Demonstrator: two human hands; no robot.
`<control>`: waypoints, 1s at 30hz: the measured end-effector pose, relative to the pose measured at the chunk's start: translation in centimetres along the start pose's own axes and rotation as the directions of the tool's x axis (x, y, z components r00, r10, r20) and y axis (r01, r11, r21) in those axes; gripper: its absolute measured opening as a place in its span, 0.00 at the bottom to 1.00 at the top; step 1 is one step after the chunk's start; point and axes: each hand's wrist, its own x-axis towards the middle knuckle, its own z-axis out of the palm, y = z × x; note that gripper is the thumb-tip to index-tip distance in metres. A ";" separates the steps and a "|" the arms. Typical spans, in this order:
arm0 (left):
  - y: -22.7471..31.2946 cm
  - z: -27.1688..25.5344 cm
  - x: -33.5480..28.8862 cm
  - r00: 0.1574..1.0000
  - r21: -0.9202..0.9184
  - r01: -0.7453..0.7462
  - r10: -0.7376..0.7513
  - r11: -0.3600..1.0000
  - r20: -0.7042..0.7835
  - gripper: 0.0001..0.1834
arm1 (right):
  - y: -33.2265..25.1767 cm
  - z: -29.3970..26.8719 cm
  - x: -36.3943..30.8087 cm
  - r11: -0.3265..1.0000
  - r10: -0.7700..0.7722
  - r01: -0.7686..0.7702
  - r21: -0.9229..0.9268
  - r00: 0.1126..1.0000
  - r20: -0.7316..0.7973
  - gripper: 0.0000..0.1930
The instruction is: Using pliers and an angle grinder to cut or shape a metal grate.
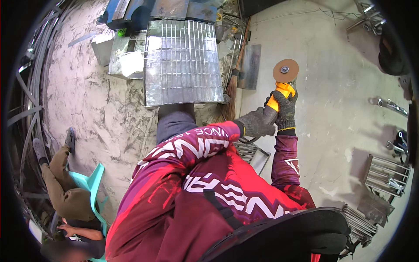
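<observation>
An angle grinder (273,103) with a yellow front end is held out to the right of my body. A flat brown disc (286,70) is mounted at its far end, facing up. My left hand (257,122), in a dark grey knitted glove, is closed round the rear of the grinder's body. Farther forward, my right hand (286,108), gloved alike, is wrapped round the grinder just behind the disc. To the left, apart from both hands, a grid of thin metal rods (183,61) lies on a shiny metal-topped surface. The disc touches nothing.
A broom (232,89) and a dark metal plate (250,67) are beside the metal-topped surface. Welded metal racks (387,174) stand along the right. At lower left a person (72,196) sits on a turquoise plastic chair (92,185). Metal strips (30,87) are piled at the left edge.
</observation>
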 end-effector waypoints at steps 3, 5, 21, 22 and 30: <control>-1.1 -6.4 -2.6 0.994 0.583 -0.097 0.050 0.807 0.097 0.39 | -0.8 0.1 -0.1 0.993 0.117 -0.112 -0.040 0.985 0.129 0.40; -1.8 -12.4 -7.1 0.940 0.460 -0.056 0.203 0.886 -0.276 0.30 | -0.9 0.3 -1.1 0.988 0.117 -0.095 -0.120 0.973 0.197 0.33; -18.4 -22.7 -12.9 0.396 -0.173 0.222 -0.250 0.960 -0.884 0.32 | 2.7 3.9 -0.4 0.874 0.247 -0.031 -0.484 0.888 0.389 0.44; -18.5 -22.3 -12.6 0.399 -0.173 0.216 -0.249 0.961 -0.882 0.32 | 3.0 3.7 -0.3 0.875 0.246 -0.033 -0.483 0.889 0.385 0.44; -17.4 -19.7 -11.8 0.274 -0.163 0.034 -0.166 0.986 -0.947 0.27 | 3.8 2.8 -0.3 0.860 0.277 -0.050 -0.508 0.881 0.383 0.43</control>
